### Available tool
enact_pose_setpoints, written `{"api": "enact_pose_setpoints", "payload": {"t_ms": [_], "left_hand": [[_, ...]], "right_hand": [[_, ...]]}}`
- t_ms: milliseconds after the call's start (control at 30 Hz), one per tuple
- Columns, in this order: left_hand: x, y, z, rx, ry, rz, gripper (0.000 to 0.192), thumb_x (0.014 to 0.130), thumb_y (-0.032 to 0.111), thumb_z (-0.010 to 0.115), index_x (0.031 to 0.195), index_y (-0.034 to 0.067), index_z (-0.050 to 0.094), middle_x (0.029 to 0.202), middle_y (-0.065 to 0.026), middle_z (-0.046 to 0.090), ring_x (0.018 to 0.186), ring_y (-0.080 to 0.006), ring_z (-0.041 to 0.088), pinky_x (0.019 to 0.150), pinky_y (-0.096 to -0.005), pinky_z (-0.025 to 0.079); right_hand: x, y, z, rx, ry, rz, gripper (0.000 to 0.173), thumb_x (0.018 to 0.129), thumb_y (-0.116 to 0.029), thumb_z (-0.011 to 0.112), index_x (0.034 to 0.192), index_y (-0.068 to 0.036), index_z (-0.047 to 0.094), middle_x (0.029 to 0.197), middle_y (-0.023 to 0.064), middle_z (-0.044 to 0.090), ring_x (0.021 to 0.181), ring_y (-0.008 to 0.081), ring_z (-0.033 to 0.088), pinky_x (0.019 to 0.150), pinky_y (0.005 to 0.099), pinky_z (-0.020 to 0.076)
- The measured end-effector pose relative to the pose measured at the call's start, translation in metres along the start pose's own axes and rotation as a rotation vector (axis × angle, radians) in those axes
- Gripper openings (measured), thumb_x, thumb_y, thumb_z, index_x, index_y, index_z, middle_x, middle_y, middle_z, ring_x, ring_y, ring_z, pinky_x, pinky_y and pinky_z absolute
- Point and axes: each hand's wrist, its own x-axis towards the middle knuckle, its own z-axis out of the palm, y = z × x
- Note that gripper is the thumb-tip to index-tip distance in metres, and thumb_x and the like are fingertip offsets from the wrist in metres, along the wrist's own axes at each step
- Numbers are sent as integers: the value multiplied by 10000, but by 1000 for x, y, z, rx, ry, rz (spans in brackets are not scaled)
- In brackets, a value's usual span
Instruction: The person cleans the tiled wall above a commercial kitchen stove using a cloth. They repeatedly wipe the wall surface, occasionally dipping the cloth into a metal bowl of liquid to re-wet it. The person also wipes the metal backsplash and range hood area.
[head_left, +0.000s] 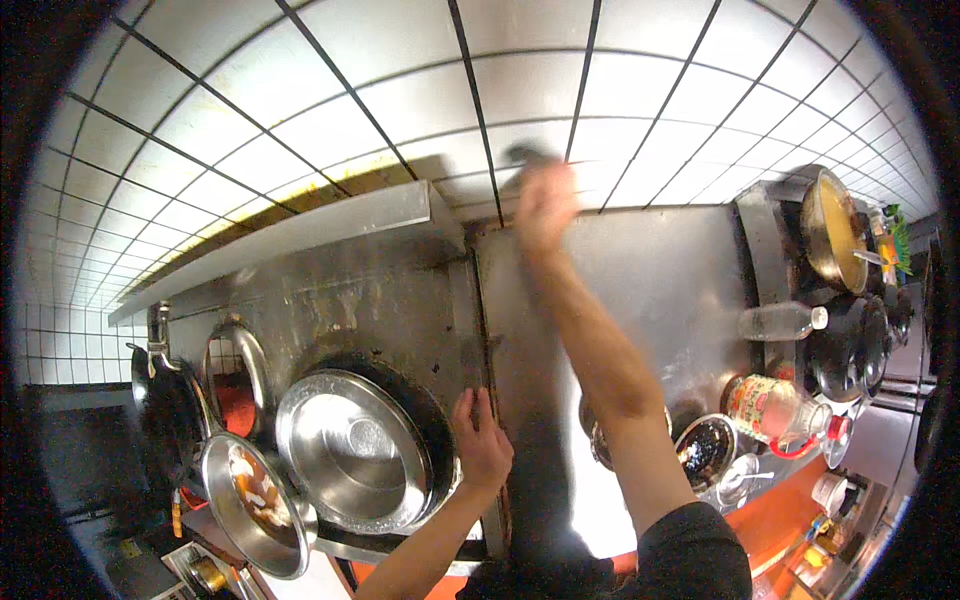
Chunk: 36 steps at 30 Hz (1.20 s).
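Note:
My left hand (484, 450) is by the rim of a large shiny steel basin (352, 450), close to the seam between two steel counter sections. Its fingers point away from me, slightly apart, and nothing shows in them. Stretched far forward, my right hand (549, 201) is blurred at the back edge of the steel counter (645, 262), in front of the white tiled wall (525, 82). A dark smudge just beyond it may be a shadow or an object; I cannot tell which. Blur also hides whether this hand holds anything.
At left, a steel bowl (259, 510) holds brown liquid with white patches, near a faucet (159, 352). On the right are a bowl of dark contents (705, 454), a red-capped plastic jug (776, 412), a clear bottle (780, 322) and a pan of yellowish liquid (836, 232). A raised ledge (360, 214) runs along the left wall.

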Motion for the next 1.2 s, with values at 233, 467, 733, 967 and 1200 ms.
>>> {"api": "enact_pose_setpoints", "payload": {"t_ms": [233,467,733,967,1200], "left_hand": [[-2,-1,-2,-6,22,23,614,865,11,566,1462,-44,435,1435,-276,387,1323,-455,404,1117,-525,352],[-1,0,-1,11,11,-1,633,864,9,558,1479,-37,416,1460,-268,369,1341,-450,386,1129,-520,334],[1,3,0,5,14,5,605,870,-27,529,1466,-48,429,1449,-287,398,1337,-450,394,1131,-516,325],[1,4,2,38,54,20,565,904,-19,529,1461,-50,435,1436,-286,402,1327,-448,403,1125,-503,338],[3,7,1,62,31,14,566,908,-26,512,1465,-60,418,1431,-294,387,1312,-449,418,1113,-499,362]], "right_hand": [[-9,12,-13,-102,71,144,94,915,-46,601,828,-12,592,853,165,611,775,318,580,707,433,487],[-1,11,-7,32,224,347,135,875,-21,637,767,-24,556,772,113,552,692,270,534,664,402,479],[20,43,-47,43,-12,197,120,943,-81,546,841,-25,577,846,151,572,826,315,560,800,424,485],[5,71,-52,-147,352,567,77,940,-55,550,894,6,553,878,162,575,814,314,564,746,446,459],[59,132,-115,-51,478,775,159,1005,-68,495,1110,49,524,1068,201,588,972,352,590,920,458,463]]}}
